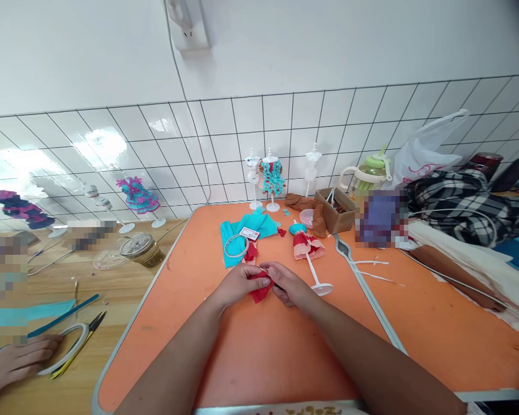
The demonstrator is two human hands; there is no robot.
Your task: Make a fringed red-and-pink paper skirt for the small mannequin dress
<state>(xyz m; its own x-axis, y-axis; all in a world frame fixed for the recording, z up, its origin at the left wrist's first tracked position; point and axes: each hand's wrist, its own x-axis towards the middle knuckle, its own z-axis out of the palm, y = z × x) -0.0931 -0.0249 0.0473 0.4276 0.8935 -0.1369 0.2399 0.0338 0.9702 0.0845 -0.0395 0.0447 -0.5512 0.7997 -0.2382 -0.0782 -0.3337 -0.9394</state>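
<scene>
Close together over the orange table, my left hand [245,284] and my right hand [289,283] pinch a small piece of red cloth [262,294] between their fingertips. The cloth hangs down a little below the fingers. Just beyond my hands lies turquoise fabric [229,236] with a roll of tape [236,246], a small label card [249,234] and red scraps on it. To the right, a mini dress form [313,271] in a red, pink and turquoise dress [305,245] lies tipped over, its white base toward me.
Small dress forms [272,178] stand along the tiled wall. A cardboard box [335,210], a green-lidded jug [374,173] and checked cloth [450,196] sit at right. On the wooden table at left, another person's hand [21,360] rests near yellow scissors [80,346] and a jar [142,249].
</scene>
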